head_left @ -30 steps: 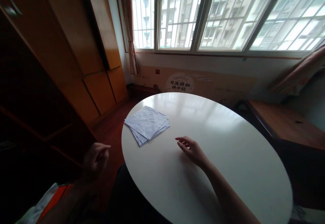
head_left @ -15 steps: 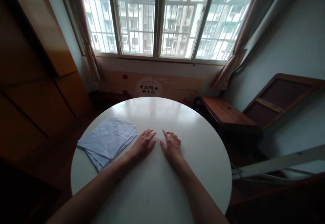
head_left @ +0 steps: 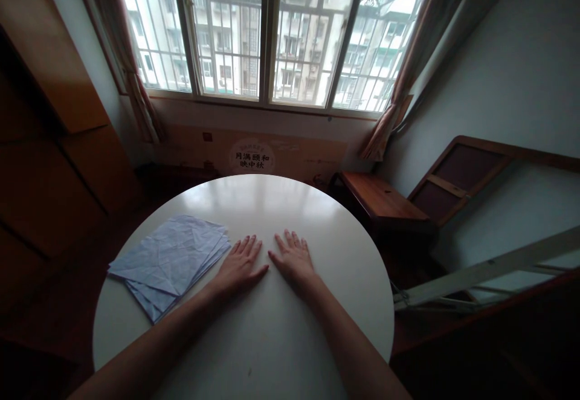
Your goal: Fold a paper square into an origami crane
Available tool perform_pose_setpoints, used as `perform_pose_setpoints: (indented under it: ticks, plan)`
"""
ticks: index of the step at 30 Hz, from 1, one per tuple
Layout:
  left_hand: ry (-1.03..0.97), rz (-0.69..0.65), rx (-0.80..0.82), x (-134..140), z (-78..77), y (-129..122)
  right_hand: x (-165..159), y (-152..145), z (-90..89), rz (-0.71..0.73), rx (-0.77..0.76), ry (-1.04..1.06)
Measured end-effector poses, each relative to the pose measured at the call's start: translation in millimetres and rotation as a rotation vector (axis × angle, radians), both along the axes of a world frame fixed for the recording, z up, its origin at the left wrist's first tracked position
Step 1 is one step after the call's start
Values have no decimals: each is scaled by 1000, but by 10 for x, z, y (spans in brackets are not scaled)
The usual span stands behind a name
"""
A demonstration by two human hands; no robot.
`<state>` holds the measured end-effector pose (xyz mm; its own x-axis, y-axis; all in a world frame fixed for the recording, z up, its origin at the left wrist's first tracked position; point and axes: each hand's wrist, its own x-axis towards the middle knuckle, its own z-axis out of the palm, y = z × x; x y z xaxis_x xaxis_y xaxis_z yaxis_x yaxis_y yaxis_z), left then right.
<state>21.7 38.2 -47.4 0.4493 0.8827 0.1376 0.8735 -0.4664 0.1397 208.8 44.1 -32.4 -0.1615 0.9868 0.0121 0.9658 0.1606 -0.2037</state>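
Observation:
My left hand (head_left: pixel 240 265) lies open on the round white table (head_left: pixel 272 333), palm down with fingers spread and nothing in it. Close by on its left is a stack of creased, pale bluish-white sheets (head_left: pixel 170 261), fanned slightly so that several edges show; whether they are paper or cloth I cannot tell. To the right of my left hand, a short gap away, my right hand (head_left: pixel 293 259) also rests flat on the tabletop, open, its fingers stretched forward. Neither hand touches the sheets.
Beyond the table stands a long tan box (head_left: pixel 294 149) with printed characters, below a barred window (head_left: pixel 267 43). A brown wooden bench or low table (head_left: pixel 380 197) is at the right. Wooden cabinets (head_left: pixel 49 188) line the left side.
Both hands have flattened onto the table and their fingers have spread out from a more curled pose. The whole view has shifted, so things appear further left.

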Motion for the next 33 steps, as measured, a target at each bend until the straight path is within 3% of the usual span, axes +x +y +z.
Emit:
perform_pose_setpoints:
  ticks: [18,25,33]
  plan:
    - [-15,6,-44,5,69,-11,2,-15,-3,-16,6,-6]
    - [-126,-39,-26,-34,40,-7,14,5,-23,-15,-3,-21]
    - [-208,-57,30,-191,212,-31,31,-12,-2,2,4,2]
